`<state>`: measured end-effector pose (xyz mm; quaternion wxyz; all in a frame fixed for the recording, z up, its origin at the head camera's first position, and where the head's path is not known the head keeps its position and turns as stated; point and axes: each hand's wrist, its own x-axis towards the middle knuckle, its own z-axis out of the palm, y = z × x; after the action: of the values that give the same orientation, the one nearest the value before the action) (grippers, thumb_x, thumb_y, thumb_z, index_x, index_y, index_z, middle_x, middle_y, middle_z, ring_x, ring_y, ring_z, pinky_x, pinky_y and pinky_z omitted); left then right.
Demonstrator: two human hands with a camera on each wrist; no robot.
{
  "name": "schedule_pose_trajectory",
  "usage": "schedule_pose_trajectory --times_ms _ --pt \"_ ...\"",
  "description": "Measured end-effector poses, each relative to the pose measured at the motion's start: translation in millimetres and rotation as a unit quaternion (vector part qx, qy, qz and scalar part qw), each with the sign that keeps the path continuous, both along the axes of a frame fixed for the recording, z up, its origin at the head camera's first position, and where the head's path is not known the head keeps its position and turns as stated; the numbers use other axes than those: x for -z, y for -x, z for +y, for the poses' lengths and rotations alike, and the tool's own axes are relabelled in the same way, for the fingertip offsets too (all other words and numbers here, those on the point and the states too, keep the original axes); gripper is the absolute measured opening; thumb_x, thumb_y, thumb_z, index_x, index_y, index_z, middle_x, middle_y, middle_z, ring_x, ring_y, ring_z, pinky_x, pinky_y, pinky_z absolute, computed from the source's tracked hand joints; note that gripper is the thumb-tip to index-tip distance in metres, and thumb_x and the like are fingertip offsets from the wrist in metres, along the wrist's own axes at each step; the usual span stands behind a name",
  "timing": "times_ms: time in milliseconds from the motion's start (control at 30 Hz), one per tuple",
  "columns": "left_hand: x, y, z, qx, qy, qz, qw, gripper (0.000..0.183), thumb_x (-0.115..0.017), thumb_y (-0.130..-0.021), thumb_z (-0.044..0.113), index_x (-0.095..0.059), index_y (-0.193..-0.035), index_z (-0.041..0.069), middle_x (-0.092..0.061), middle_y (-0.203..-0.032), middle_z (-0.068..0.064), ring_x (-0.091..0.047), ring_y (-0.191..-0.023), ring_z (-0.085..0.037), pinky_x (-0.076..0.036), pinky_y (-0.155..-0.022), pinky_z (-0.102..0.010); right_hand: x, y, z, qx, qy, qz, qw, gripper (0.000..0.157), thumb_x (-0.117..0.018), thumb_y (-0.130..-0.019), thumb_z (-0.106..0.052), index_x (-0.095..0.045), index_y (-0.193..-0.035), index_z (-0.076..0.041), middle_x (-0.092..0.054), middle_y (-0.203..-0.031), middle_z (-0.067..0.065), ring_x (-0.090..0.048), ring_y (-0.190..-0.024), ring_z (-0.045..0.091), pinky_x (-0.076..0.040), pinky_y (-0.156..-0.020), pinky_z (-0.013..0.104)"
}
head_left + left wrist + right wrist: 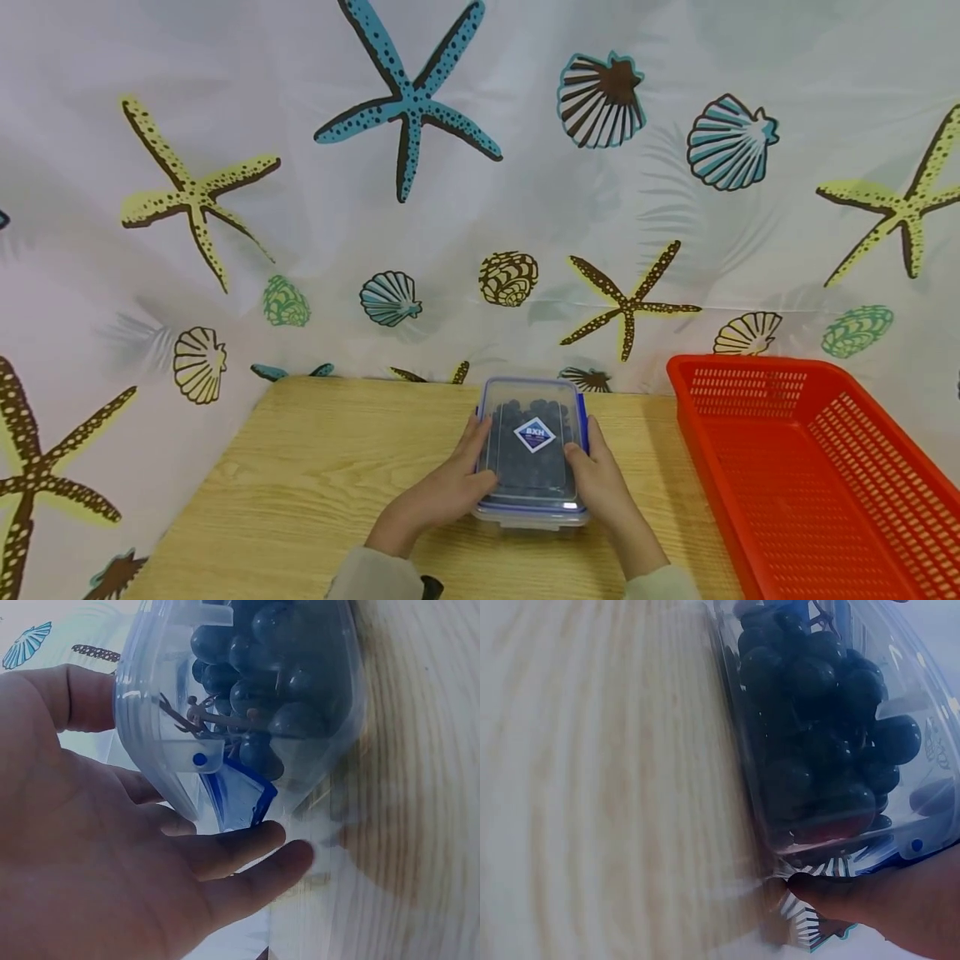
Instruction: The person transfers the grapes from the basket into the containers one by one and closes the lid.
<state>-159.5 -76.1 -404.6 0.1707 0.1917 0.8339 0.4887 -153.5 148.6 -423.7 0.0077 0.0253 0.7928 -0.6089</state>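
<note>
A clear plastic container point(534, 518) with a lid point(525, 389) stands on the wooden table, full of dark grapes point(259, 694). A diamond-shaped label point(534, 434) is on the lid. My left hand point(446, 492) holds the container's left side, thumb over the lid's edge. In the left wrist view, a blue-edged latch point(244, 796) hangs angled out from the wall, close to the fingers. At the right side, my right hand point(603, 485) grips the container, thumb on the lid. Brown grape stems point(199, 716) show through the wall. Some right fingers are hidden behind the container.
A red perforated plastic basket point(716, 475) stands on the right. Bare wood of the table point(315, 467) extends to the left of the container. Behind the table hangs a pale cloth point(465, 217) printed with starfish and shells.
</note>
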Motion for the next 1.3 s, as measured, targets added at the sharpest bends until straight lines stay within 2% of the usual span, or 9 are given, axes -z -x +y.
schedule_pose_trajectory --times_ms 333,567,767,900,967,1167,1300 --pt "2.8 2.3 -1.0 -0.001 -0.007 -0.003 1.0 0.084 -0.048 -0.092 0.013 -0.005 -0.164 0.009 0.014 -0.167 -0.016 0.008 -0.151 -0.036 -0.01 -0.115 -0.065 1.3 -0.3 -1.6 0.001 0.036 0.004 0.999 0.067 -0.04 -0.106 -0.009 -0.002 -0.161 0.002 -0.007 -0.164 0.029 -0.004 -0.15 0.045 -0.007 -0.117 0.059" --pt "-2.4 -3.0 2.7 -0.033 -0.002 0.0 0.9994 0.084 -0.054 -0.09 0.013 -0.015 -0.164 0.012 0.009 -0.167 -0.018 0.003 -0.151 -0.041 -0.012 -0.113 -0.069 2.7 -0.1 0.0 0.01 0.022 0.001 1.0 0.067 -0.04 -0.107 -0.011 -0.004 -0.161 0.002 -0.009 -0.163 0.03 -0.007 -0.149 0.047 -0.009 -0.116 0.06" --pt "-6.5 -8.2 5.8 -0.064 0.032 0.019 0.9973 0.08 -0.056 -0.09 0.015 -0.023 -0.162 0.013 0.005 -0.168 -0.016 -0.001 -0.148 -0.052 -0.014 -0.107 -0.076 2.9 0.1 -0.9 0.01 0.019 0.002 1.0 0.067 -0.041 -0.107 -0.012 -0.005 -0.161 0.0 -0.011 -0.164 0.029 -0.008 -0.149 0.047 -0.011 -0.116 0.06" --pt "-7.0 -9.3 7.3 -0.079 0.076 0.051 0.9926 0.075 -0.057 -0.089 0.017 -0.032 -0.16 0.012 0.001 -0.169 -0.013 -0.011 -0.148 -0.049 -0.018 -0.104 -0.077 1.7 -0.3 -2.1 0.011 0.02 -0.006 1.0 0.067 -0.042 -0.107 -0.014 -0.005 -0.162 -0.001 -0.01 -0.164 0.027 -0.008 -0.15 0.046 -0.01 -0.116 0.061" --pt "-7.1 -9.7 8.4 -0.079 0.083 0.064 0.9914 0.072 -0.055 -0.089 0.016 -0.036 -0.158 0.01 0.0 -0.169 -0.013 -0.012 -0.148 -0.045 -0.018 -0.104 -0.076 1.3 -0.3 -2.1 0.013 0.018 -0.008 1.0 0.068 -0.042 -0.107 -0.014 -0.005 -0.162 -0.001 -0.01 -0.164 0.027 -0.008 -0.15 0.045 -0.01 -0.116 0.06" --pt "-5.5 -11.0 10.8 -0.063 0.042 0.07 0.9947 0.068 -0.051 -0.089 0.007 -0.039 -0.156 0.007 0.002 -0.168 -0.017 -0.006 -0.148 -0.045 -0.023 -0.105 -0.072 1.4 -0.3 -1.9 0.01 0.022 -0.009 1.0 0.067 -0.041 -0.107 -0.014 -0.005 -0.162 -0.003 -0.011 -0.165 0.026 -0.008 -0.15 0.045 -0.011 -0.116 0.061" --pt "-1.3 -7.7 12.7 -0.053 0.007 0.064 0.9965 0.068 -0.05 -0.088 0.001 -0.044 -0.155 0.012 0.002 -0.167 -0.02 0.002 -0.15 -0.044 -0.016 -0.11 -0.071 1.6 -0.3 -2.3 0.009 0.023 -0.003 1.0 0.066 -0.041 -0.107 -0.012 -0.005 -0.162 -0.003 -0.011 -0.164 0.027 -0.009 -0.15 0.046 -0.011 -0.116 0.061"
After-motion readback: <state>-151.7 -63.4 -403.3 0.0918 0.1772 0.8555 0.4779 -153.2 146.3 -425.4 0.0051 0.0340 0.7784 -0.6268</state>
